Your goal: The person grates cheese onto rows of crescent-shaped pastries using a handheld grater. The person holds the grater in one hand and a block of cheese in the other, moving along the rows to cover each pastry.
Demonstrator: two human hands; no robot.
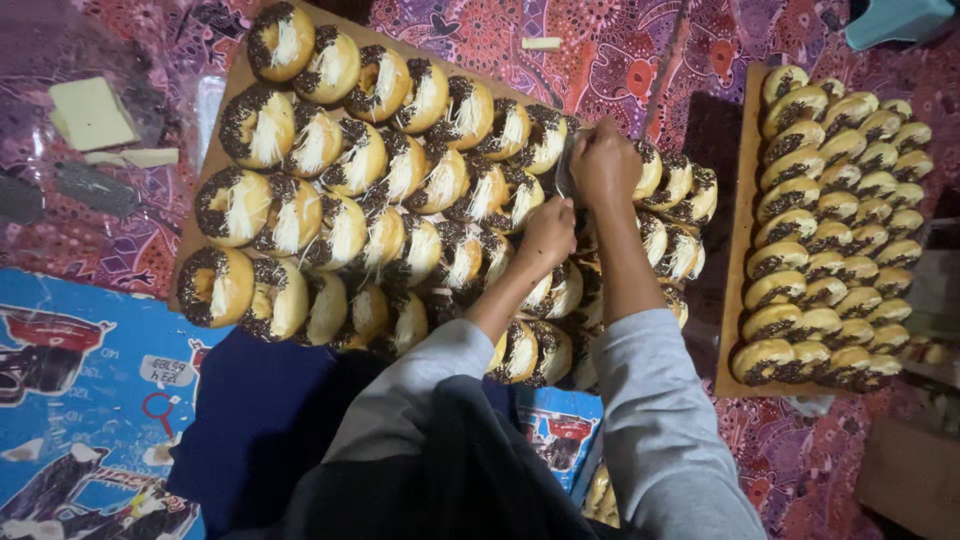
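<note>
Head view: both hands over a board of sprinkle-topped doughnuts.
Right hand point(603, 160) fisted around a small grey tool, kind unclear, above the doughnuts point(400, 190); left hand point(547, 233) curled, touching one. Near board point(216, 152) looks full, most with pale shreds on top; second board point(741, 230), right, holds tight rows without shreds, seemingly left.

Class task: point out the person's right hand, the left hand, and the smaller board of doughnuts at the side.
right hand point(604, 160), head view, back of hand.
left hand point(548, 236), head view, knuckles.
smaller board point(741, 240), head view, bare left edge.
</note>
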